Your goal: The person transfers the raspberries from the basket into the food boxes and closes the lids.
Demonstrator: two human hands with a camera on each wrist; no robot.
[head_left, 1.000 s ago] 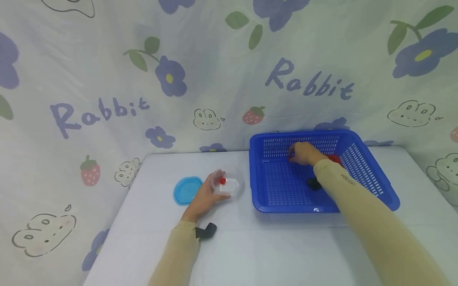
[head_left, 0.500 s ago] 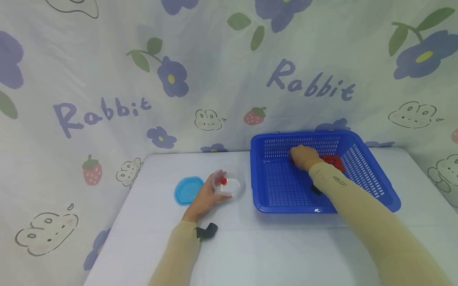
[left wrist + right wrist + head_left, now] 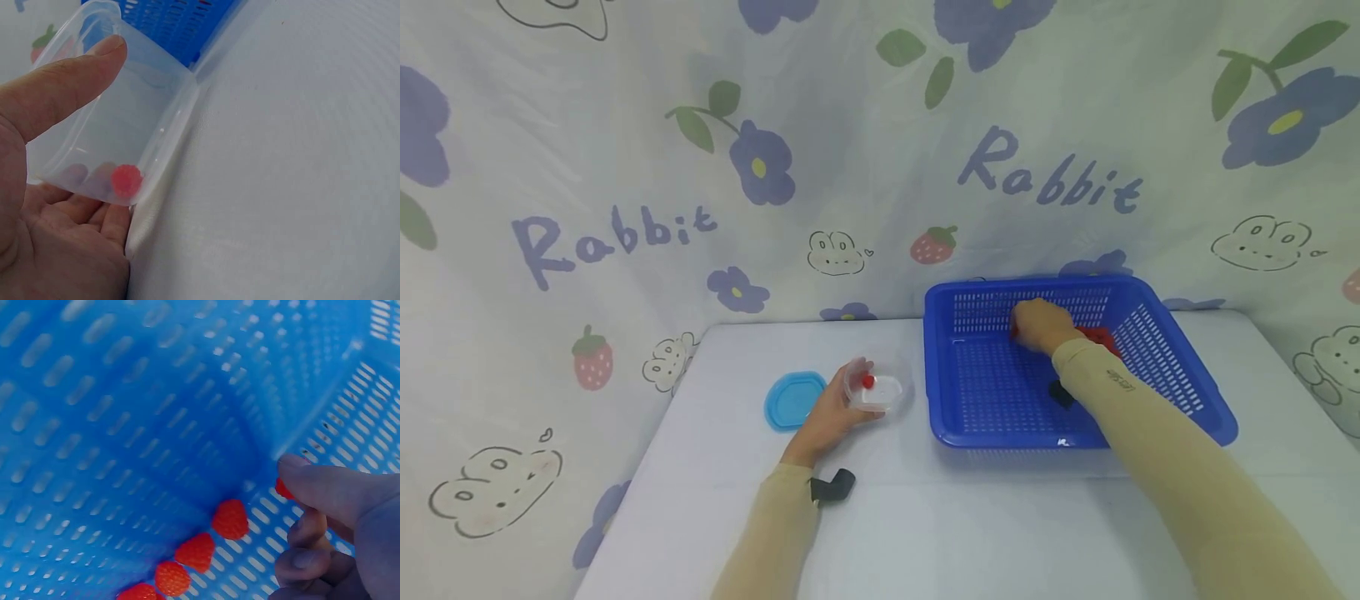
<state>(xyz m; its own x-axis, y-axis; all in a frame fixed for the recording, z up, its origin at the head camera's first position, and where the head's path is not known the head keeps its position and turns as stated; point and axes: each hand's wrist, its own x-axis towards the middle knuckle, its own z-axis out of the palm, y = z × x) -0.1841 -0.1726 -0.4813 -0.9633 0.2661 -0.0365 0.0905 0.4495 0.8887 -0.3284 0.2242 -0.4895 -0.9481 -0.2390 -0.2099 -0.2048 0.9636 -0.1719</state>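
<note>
My left hand [image 3: 833,415] grips a clear plastic container [image 3: 891,390] on the white table, thumb on one side and fingers round the other. One raspberry [image 3: 127,180] lies inside it, against the wall by the fingers. My right hand [image 3: 1042,325] is down in the blue basket [image 3: 985,433]. In the right wrist view, its thumb and index finger pinch a raspberry [image 3: 284,489], mostly hidden by the thumb. Several more raspberries [image 3: 195,552] lie in a row along the basket's edge beside that hand.
A light blue lid [image 3: 793,402] lies on the table left of the container. Behind the table hangs a patterned curtain [image 3: 865,167]. The basket's raised rim [image 3: 930,367] stands to the right of the container. A black wrist camera [image 3: 833,485] sticks out from the left sleeve.
My right hand has shifted slightly within the basket, and its fingers have closed on a raspberry. The left hand and the container have stayed in place.
</note>
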